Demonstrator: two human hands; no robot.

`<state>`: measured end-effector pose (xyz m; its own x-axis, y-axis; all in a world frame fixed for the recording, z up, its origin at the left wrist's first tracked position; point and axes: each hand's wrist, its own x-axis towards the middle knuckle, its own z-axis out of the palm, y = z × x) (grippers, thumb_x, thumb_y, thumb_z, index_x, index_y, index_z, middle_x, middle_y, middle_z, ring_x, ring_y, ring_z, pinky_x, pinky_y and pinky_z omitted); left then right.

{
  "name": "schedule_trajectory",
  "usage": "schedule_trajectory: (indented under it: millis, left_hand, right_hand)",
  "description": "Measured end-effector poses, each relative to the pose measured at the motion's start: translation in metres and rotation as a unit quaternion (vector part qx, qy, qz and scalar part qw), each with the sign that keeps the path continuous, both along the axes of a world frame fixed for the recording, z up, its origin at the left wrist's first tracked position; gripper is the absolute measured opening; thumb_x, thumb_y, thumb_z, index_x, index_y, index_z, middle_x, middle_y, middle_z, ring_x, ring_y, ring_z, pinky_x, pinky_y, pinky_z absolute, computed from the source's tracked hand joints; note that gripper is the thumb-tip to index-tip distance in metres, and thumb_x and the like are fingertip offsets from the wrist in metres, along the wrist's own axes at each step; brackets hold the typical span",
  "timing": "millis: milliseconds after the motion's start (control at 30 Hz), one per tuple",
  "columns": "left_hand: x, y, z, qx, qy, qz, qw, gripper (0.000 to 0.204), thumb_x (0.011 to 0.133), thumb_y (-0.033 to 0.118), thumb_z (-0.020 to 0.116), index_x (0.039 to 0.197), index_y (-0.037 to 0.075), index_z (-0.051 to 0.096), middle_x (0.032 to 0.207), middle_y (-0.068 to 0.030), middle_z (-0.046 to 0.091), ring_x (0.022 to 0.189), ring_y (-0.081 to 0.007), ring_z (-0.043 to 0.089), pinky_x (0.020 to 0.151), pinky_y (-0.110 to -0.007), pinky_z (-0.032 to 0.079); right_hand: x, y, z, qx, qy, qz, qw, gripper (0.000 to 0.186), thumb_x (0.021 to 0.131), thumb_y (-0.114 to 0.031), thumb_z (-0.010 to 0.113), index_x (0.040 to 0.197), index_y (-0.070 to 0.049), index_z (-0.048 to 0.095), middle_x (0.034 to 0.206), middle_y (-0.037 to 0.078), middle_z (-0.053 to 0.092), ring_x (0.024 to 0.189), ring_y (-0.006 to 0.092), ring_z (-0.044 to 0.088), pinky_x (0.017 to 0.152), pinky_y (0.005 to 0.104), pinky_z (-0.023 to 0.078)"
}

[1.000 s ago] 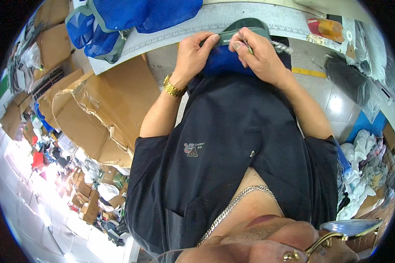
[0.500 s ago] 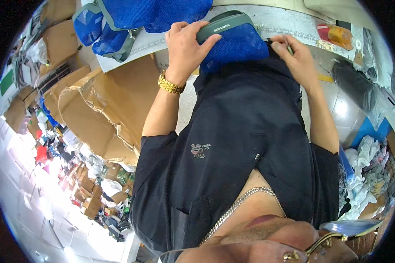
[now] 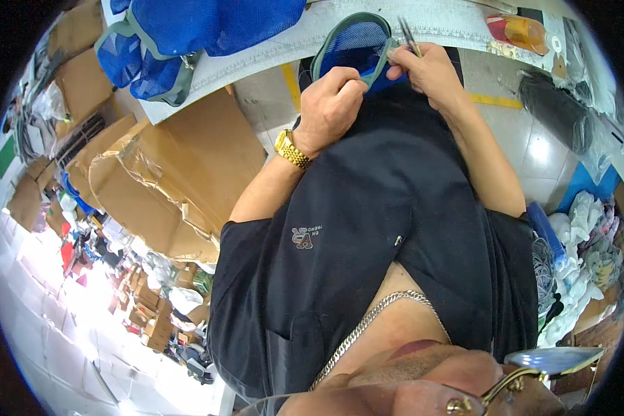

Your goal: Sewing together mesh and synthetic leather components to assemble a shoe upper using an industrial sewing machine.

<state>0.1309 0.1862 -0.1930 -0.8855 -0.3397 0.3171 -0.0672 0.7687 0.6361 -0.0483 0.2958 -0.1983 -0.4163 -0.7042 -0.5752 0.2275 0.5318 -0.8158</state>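
A blue mesh pouch (image 3: 353, 47) with grey-green trim is held at the table's near edge, its mouth spread wide so the inside shows. My left hand (image 3: 331, 104), with a gold watch on its wrist, is closed on the near side of the pouch's rim. At the pouch's right side, my right hand (image 3: 426, 73) pinches the trim with thumb and finger. That same hand holds what look like thread snips (image 3: 409, 38), two thin metal blades pointing away from me. My fingers hide the rest of the tool.
More blue mesh pouches (image 3: 215, 24) lie at the left of the white table (image 3: 256, 62). A bottle of amber liquid (image 3: 520, 33) lies at the right. Below the table's left side stands a large cardboard box (image 3: 180, 166). Black plastic-wrapped goods (image 3: 555, 111) are at the right.
The pouch has turned from its closed outer face to its open mouth. My left hand has moved down and right onto the rim; my right hand has come left to the trim.
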Motion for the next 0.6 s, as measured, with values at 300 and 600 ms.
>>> schedule_trajectory:
  millis: [300,600]
  left_hand:
    - [0.001,0.005,-0.003,-0.018,0.016,-0.023,0.999,0.014,0.076,0.003,0.069,0.086,0.011,0.064,0.09,-0.0026,0.061,0.066,-0.0194,0.064,0.055,-0.029,0.052]
    - [0.005,0.007,0.001,0.315,-0.078,0.104,0.94,0.018,0.085,0.016,0.074,0.096,0.002,0.067,0.098,-0.0089,0.068,0.077,-0.0108,0.062,0.068,-0.026,0.051]
  right_hand:
    - [0.022,0.011,0.001,-0.021,-0.249,-0.101,0.963,0.023,0.089,-0.02,0.069,0.073,-0.008,0.057,0.052,-0.005,0.044,0.04,0.0038,0.035,0.041,0.0223,0.028]
    - [0.023,0.022,0.005,-0.07,-0.229,-0.07,0.968,0.018,0.091,-0.015,0.067,0.077,-0.008,0.058,0.056,-0.006,0.046,0.043,0.0035,0.04,0.042,0.0214,0.031]
